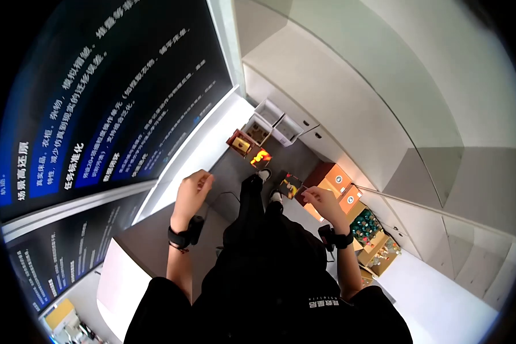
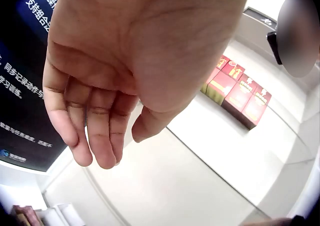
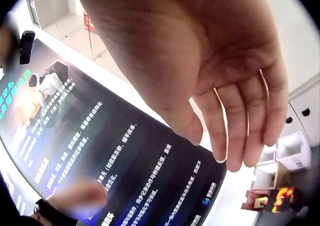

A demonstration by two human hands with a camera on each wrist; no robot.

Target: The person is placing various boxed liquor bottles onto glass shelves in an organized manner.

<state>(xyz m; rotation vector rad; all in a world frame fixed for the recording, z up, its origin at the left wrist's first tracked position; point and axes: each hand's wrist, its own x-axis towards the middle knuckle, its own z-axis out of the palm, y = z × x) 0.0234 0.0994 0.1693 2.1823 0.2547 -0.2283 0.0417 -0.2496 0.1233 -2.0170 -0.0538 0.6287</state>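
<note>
stands on the grey floor [image 1: 304, 157] in black clothes, with a dark band round each wrist. raises the left hand [image 1: 192, 198] in mid-air, palm down, with released fingers softly bent and nothing in them. raises the right hand [image 1: 325, 203] likewise, with fingers loosely bent, apart from the thumb and grasping nothing. has the big dark display panel [image 1: 114, 92], covered in white writing, on the left-hand side, nearest to the left hand in the head view. has the orange boxes [image 1: 339, 180] lower down, just past the right hand in that view, at the floor's edge along the white cabinet [image 1: 327, 97]. has a box of dark green round items [image 1: 366, 226] next to these, and a cardboard box [image 1: 384, 255] farther along the same edge. has white bins [image 1: 286, 131] against the cabinet at the floor's far end, with a reddish-brown box [image 1: 241, 143] and a black box with a flame pattern [image 1: 261, 157] near them. keeps both shoes [image 1: 264, 174] between that flame-patterned box and a dark patterned box [image 1: 289, 186]. shows, beyond the palm in the left wrist view, red boxes [image 2: 245, 93] on a white surface.
</note>
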